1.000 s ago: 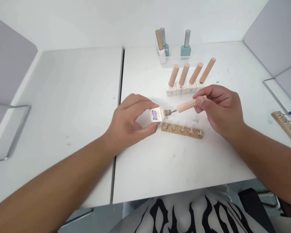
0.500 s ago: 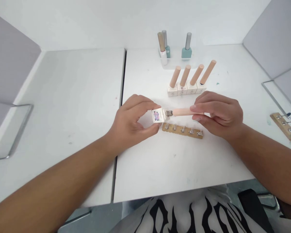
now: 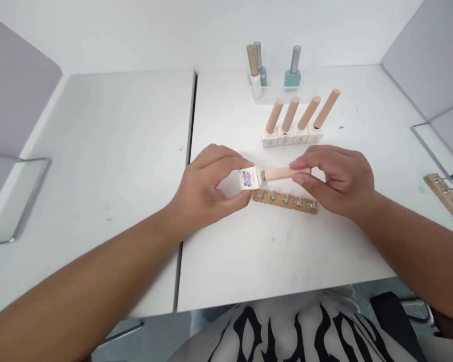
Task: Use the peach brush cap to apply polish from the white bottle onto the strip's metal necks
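My left hand point(image 3: 211, 186) grips a square white nail polish bottle point(image 3: 249, 178) with a purple flower print, thumb below and fingers above; the bottle lies on its side with its neck to the right. Between the thumb and fingertips of my right hand point(image 3: 334, 178) is the long peach nail polish cap point(image 3: 281, 174), in line with the bottle and meeting its neck. Just below them a wooden strip point(image 3: 285, 201) holds several clear nail tips on metal clips, lying on the white table.
Several white bottles with peach caps point(image 3: 292, 134) stand in a row behind my hands. Farther back, a clear tray point(image 3: 275, 95) holds two teal bottles point(image 3: 292, 79) and a white one. Another strip with dark nail tips point(image 3: 446, 198) lies far right. Wire frames flank both sides.
My right hand has moved left, bringing the cap up to the bottle's neck; the metal neck that showed between them is now mostly covered. The view has shifted slightly.
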A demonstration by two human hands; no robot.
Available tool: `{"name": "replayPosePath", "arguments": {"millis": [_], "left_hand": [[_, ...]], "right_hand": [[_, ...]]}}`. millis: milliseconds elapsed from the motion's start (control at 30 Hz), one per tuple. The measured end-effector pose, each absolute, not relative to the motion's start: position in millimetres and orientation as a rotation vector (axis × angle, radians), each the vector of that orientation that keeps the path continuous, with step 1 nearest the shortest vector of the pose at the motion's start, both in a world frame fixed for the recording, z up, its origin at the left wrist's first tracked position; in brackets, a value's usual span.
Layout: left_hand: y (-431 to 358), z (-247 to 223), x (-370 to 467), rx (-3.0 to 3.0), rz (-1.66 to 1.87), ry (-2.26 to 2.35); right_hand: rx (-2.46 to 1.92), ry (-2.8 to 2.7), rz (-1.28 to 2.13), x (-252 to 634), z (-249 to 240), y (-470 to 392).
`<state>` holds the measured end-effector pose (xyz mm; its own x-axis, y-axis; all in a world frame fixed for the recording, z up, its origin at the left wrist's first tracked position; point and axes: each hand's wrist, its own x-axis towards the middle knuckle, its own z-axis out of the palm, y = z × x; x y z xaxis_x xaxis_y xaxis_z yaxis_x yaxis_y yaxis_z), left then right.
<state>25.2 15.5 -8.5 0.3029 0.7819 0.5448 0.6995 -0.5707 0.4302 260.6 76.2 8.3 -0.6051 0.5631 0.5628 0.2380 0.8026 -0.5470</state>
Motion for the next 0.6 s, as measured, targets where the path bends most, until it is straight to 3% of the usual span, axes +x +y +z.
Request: {"name": "replayPosePath", "arguments": {"millis": [167, 367, 600], "left_hand": [[16, -8, 26, 2.435, 1.147, 1.359], [15, -7, 26, 2.411, 1.099, 1.354], [17, -7, 25, 2.446, 1.117, 1.330]], "right_hand": [[-0.931, -1.994, 0.873, 261, 8, 70], [-0.965, -1.748, 1.286, 262, 2, 78], [-0.960, -1.640, 1.418, 260, 1, 83]]}}
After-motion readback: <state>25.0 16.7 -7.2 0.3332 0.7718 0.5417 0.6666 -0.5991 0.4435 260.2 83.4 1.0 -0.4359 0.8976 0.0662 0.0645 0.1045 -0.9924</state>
